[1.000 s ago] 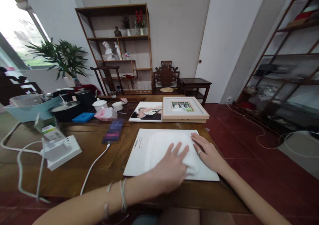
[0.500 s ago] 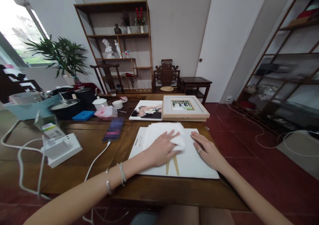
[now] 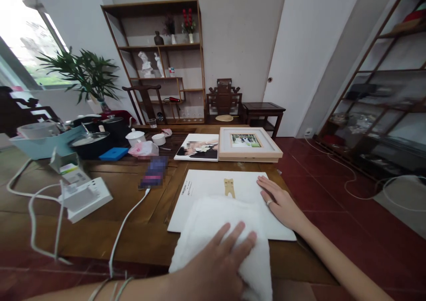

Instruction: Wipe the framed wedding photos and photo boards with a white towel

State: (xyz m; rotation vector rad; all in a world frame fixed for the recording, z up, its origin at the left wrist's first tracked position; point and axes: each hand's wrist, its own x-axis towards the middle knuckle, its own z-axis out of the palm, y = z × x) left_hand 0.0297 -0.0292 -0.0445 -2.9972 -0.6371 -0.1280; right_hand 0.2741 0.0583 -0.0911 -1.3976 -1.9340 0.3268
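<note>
A white panel (image 3: pixel 206 183) lies on the wooden table, with small black print at its left and a tan bracket-like piece (image 3: pixel 229 186) in its middle. A thick white cloth (image 3: pixel 213 216) covers its front left part and extends past the table's front edge. My left hand (image 3: pixel 219 261) is on the cloth, fingers spread across its top; the thumb is hidden, and the cloth moves with the hand. Flat on the panel's right side rests my right hand (image 3: pixel 278 201), fingers extended, a ring on one finger.
Behind the panel lie a photo print (image 3: pixel 197 147) and a light wooden picture frame (image 3: pixel 249 144). To the left are a phone (image 3: pixel 153 172) on a white cable, an open small box (image 3: pixel 88 199), a blue box (image 3: pixel 113 153), pots and a lidded white bowl (image 3: pixel 135 137).
My left hand has drawn the white cloth toward me, from the panel's upper middle to its front edge and beyond. More of the tan piece's top shows. My right hand stays in place.
</note>
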